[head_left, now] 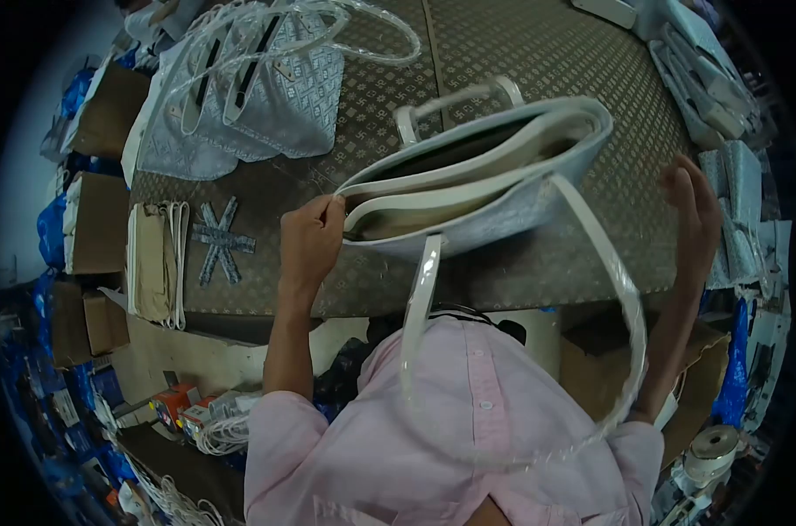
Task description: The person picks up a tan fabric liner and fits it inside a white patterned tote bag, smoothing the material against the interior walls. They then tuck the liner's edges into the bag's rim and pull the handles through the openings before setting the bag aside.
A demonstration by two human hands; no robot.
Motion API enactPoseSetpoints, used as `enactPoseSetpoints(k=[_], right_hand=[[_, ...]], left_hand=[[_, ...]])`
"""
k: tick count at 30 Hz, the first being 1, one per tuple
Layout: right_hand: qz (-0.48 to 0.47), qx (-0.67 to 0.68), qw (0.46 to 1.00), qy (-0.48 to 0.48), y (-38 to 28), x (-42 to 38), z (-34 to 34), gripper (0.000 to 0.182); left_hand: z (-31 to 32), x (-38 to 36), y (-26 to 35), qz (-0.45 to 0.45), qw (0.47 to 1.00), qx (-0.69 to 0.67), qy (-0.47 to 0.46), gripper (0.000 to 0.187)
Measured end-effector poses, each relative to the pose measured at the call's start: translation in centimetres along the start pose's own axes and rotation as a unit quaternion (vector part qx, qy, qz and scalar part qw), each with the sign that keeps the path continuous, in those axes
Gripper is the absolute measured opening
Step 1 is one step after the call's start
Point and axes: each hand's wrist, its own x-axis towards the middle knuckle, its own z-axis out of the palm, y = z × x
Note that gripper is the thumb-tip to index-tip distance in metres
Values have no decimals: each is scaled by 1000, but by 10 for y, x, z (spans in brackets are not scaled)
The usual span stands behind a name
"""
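The pale blue handbag (503, 188) lies on its side at the near edge of the patterned table (538, 61), mouth turned left, its white-trimmed rim gaping a little. It looks light and fairly soft in the body, with a stiffer banded rim that ought to give the firmest purchase; the fabric sides would likely buckle if squeezed. One long glossy handle (630, 307), wrapped in clear film, loops off the table edge and down over the person's pink shirt (468, 412); that film looks slippery, so I would not trust it for a grip. A second handle (459, 96) stands up on the far side.

The left hand (310, 237) pinches the left corner of the bag's rim, fingers closed on it. The right hand (691, 219) is spread open just to the right of the bag, holding nothing that I can make out.

Farther left lie more bag panels with clear handles (258, 79), a star of fabric strips (218, 238) and stacked cream pieces (152, 263). Folded blue parts (722, 70) crowd the far right.
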Motion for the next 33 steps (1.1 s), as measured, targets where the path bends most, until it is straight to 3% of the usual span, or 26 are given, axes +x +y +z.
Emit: enactPoseSetpoints(k=[1, 3, 5, 8, 9, 11, 12, 13, 14, 15, 16, 17, 19, 22, 25, 29, 32, 33], right_hand=[[34, -22, 998, 55, 20, -9, -1, 36], [20, 123, 992, -22, 58, -35, 20, 33], [80, 148, 984, -57, 41, -62, 59, 31], [102, 281, 951, -77, 62, -88, 100, 26], [110, 281, 951, -73, 57, -96, 101, 26], [39, 252, 962, -92, 42, -102, 104, 21], [45, 261, 960, -87, 36, -104, 103, 21], [-72, 209, 973, -70, 30, -105, 99, 18], [-185, 150, 970, -51, 24, -105, 96, 17], [-178, 153, 971, -47, 15, -102, 95, 17], [-281, 90, 954, -43, 7, -93, 96, 16], [-383, 24, 923, -40, 4, -85, 100, 14], [-417, -6, 907, -61, 6, -69, 114, 12], [-457, -21, 883, -104, 11, -60, 128, 12], [-457, -5, 878, -140, 15, -62, 125, 14], [-471, -18, 859, -200, 10, -63, 124, 18], [-495, -53, 826, -264, -2, -52, 114, 22], [-490, -57, 830, -261, -1, -48, 110, 22]], left_hand=[[4, -8, 6, -14, 1000, -23, 3, 17], [24, -23, 27, 11, 997, -68, 25, 20], [53, -38, 59, 43, 994, -89, 49, 24], [71, -48, 94, 100, 994, -32, -22, 33], [74, -47, 97, 141, 990, -2, -21, 32], [67, -42, 97, 189, 981, 39, -24, 33], [57, -40, 93, 271, 958, 75, -50, 33], [49, -36, 91, 351, 927, 108, -75, 33], [43, -33, 92, 354, 925, 114, -81, 33], [39, -29, 94, 426, 888, 140, -104, 31], [38, -28, 98, 493, 846, 163, -124, 29], [38, -24, 103, 492, 846, 161, -129, 29], [38, -11, 110, 547, 780, 237, -191, 26], [47, -1, 111, 549, 784, 179, -226, 26], [42, -14, 103, 520, 804, 209, -201, 25], [39, -15, 97, 533, 791, 221, -205, 26], [35, -1, 99, 537, 765, 245, -259, 30], [32, 7, 100, 501, 776, 250, -291, 32]])
